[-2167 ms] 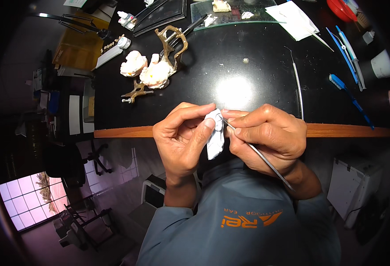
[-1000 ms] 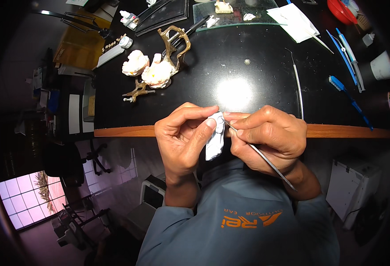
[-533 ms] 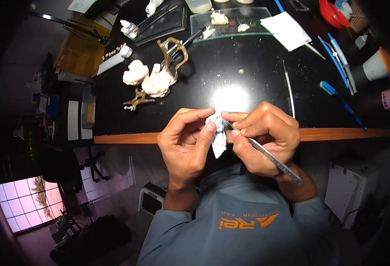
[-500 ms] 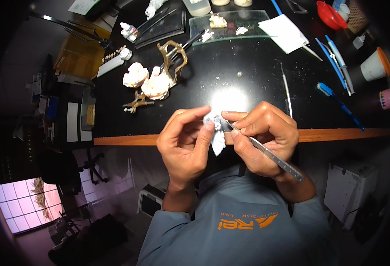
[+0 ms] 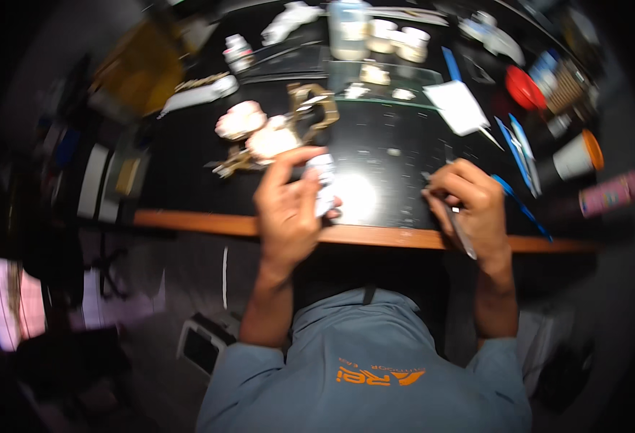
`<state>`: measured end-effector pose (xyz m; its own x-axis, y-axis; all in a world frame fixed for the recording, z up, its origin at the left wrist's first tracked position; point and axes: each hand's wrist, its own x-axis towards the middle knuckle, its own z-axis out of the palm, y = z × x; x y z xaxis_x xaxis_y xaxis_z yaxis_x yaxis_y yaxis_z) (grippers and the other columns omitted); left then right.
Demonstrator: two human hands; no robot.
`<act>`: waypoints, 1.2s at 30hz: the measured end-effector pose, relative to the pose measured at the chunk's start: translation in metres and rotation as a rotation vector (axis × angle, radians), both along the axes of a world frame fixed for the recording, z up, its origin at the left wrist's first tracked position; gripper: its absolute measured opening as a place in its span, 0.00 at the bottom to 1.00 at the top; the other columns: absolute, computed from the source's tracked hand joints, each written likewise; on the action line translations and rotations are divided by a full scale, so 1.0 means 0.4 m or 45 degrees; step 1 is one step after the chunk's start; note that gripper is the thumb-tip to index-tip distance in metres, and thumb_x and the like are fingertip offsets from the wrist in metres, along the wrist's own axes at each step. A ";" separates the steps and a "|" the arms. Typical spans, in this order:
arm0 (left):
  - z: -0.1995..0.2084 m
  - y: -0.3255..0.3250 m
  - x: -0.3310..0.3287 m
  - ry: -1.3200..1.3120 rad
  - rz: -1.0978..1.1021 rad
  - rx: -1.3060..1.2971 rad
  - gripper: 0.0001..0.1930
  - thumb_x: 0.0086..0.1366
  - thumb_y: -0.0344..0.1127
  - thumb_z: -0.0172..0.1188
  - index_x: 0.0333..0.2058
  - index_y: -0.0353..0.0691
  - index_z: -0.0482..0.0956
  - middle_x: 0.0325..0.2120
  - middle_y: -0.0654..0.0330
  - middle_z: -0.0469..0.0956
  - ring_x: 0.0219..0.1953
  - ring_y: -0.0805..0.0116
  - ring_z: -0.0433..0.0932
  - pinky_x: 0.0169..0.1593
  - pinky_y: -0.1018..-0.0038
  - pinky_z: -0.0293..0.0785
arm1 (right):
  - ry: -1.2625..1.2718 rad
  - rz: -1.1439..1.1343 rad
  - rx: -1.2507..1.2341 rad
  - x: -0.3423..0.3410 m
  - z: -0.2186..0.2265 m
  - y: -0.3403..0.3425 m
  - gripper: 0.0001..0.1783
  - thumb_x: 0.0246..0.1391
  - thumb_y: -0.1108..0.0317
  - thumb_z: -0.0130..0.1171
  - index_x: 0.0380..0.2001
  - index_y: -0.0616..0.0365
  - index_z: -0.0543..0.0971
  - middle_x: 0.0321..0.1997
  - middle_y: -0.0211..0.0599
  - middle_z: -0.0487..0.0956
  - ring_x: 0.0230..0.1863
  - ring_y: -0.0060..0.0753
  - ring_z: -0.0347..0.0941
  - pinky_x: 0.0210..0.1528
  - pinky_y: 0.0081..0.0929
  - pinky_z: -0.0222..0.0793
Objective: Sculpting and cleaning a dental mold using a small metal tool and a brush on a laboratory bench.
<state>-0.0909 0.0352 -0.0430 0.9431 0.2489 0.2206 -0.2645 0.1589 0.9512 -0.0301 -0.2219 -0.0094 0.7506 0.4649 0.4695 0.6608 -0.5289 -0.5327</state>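
Note:
My left hand [image 5: 288, 213] is closed round a small white lumpy piece [image 5: 323, 184], held just above the front edge of the black table. Motion blur hides its detail. Well apart to the right, my right hand [image 5: 474, 202] grips a slim metal carver [image 5: 465, 244] whose flat handle sticks out below the palm; the working tip cannot be made out. Beyond my left hand lie two pale dental casts [image 5: 241, 120] beside a brass-coloured articulator [image 5: 323, 108].
A glass slab [image 5: 422, 78] with small pale pieces lies at the back, before a clear bottle [image 5: 349, 32] and jars [image 5: 412, 45]. White paper [image 5: 456, 108], a red bowl [image 5: 525, 88], a blue toothbrush [image 5: 525, 211] and an orange-rimmed cup [image 5: 573, 159] are on the right.
My hands have moved apart: the right has drawn the carver away from the white piece, off to the right. My left hand keeps the piece. The whole view has shifted.

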 end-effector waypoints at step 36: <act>0.009 -0.003 -0.003 -0.139 0.041 0.742 0.32 0.45 0.25 0.82 0.52 0.30 0.81 0.47 0.56 0.77 0.28 0.81 0.77 0.30 0.83 0.81 | -0.140 -0.781 -0.194 -0.065 -0.053 -0.334 0.07 0.57 0.70 0.73 0.36 0.63 0.88 0.37 0.42 0.85 0.43 0.45 0.82 0.47 0.40 0.75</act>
<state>-0.0921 0.0342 -0.0396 0.9011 0.0859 0.4250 -0.3619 -0.3910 0.8463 -0.0562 -0.3556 -0.0305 0.8527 0.0336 0.5212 0.2601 -0.8927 -0.3679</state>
